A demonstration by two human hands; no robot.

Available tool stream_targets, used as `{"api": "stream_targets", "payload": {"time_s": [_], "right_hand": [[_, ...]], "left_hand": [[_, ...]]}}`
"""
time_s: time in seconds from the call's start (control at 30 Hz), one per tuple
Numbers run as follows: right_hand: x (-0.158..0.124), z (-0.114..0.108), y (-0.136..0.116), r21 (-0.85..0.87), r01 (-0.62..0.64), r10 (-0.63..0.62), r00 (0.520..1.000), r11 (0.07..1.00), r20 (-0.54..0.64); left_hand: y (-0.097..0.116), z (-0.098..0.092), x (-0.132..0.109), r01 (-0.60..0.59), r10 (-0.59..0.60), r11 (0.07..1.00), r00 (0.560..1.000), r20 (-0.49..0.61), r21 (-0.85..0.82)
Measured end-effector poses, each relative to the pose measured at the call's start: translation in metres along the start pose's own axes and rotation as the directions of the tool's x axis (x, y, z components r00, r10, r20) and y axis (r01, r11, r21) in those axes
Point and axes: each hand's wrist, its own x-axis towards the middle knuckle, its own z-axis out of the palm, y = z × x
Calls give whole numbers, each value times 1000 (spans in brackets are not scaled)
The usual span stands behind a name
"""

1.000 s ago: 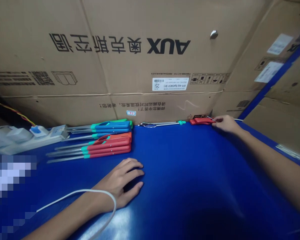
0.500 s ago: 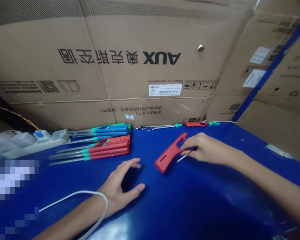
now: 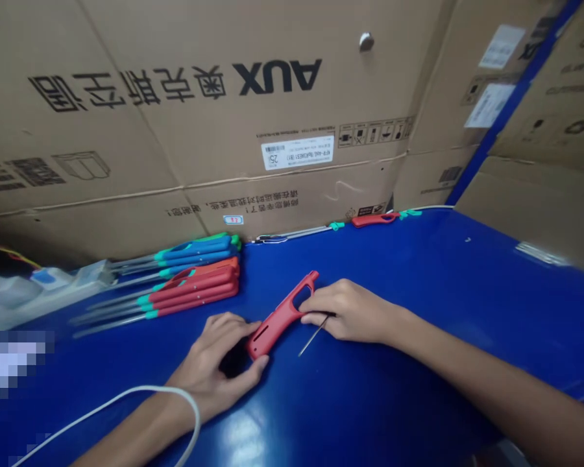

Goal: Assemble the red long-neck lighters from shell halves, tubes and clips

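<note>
— Moved leftward since the earlier view, the red plastic handle point(image 3: 278, 318) is now seen between both hands, above or on the blue table point(image 3: 433, 272); which of the two cannot be told. How is it being held?

— The left hand point(image 3: 213, 363) is curled around the slotted lower end, with its fingers touching the plastic, though how firm that hold is cannot be told. The right hand point(image 3: 350, 312) is closed, with a thin metal rod point(image 3: 314, 336) pinched in it and sticking out below the fingers, which are pressed up to the handle's open loop.

— How would such a piece be expected to handle?

— It is judged to be light and stiff, a moulded shell with little give. Its smooth surface may prove slippery, and the narrow wall around the loop is probably the weakest part, so hold is best taken on the solid middle of the body rather than at the loop.

— What is laid out around it?

— Stacks of red handles point(image 3: 189, 292) and blue handles point(image 3: 194, 250) with metal rods are set beyond it, near a cardboard box point(image 3: 175, 130), and a lone red handle point(image 3: 374, 220) is placed at the far edge of the table.
</note>
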Motion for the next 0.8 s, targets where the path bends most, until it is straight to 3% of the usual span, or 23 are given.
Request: {"api": "stream_targets", "payload": {"time_s": [0.3,0.53,0.8], "right_hand": [[-4,22,2,-141,8,-9,1000,990,-3],[-5,26,1,-108,23,-37,991,994,-131],[-5,30,-1,-90,-14,1,990,996,-143]], "left_hand": [[-11,-9,2,-110,117,984,992,-44,139],[-13,-11,3,-102,109,985,993,-39,141],[-18,-12,-1,-67,72,991,997,-41,118]]}}
